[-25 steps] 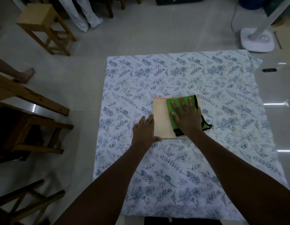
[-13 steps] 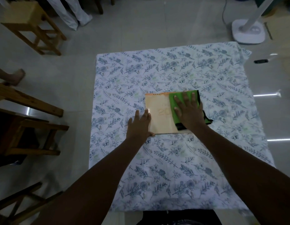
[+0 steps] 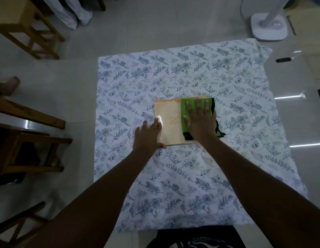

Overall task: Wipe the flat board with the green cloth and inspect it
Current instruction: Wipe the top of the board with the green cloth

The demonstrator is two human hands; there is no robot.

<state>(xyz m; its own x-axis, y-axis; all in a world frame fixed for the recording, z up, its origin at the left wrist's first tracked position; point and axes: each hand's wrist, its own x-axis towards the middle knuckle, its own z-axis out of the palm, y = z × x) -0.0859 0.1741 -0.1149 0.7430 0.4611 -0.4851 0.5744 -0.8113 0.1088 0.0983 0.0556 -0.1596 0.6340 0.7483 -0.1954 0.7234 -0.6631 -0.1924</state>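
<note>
A pale flat board (image 3: 169, 122) with faint digits and an orange top edge lies on the floral sheet (image 3: 182, 176). The green cloth (image 3: 185, 108), edged in black, covers the board's right part. My right hand (image 3: 200, 120) presses flat on the cloth with fingers spread. Beside the board's lower left corner rests my left hand (image 3: 148, 136), palm down, its fingers and thumb touching the board's left and bottom edges.
Wooden stools (image 3: 25, 25) and benches (image 3: 30, 140) stand along the left. A white fan base (image 3: 269, 27) sits at the top right, with a small dark object (image 3: 283, 59) on the tiles. A person's foot (image 3: 10, 85) shows at the left edge.
My right hand has slid the green cloth rightward, uncovering more of the board's left part. The left hand stays at the board's left edge.
</note>
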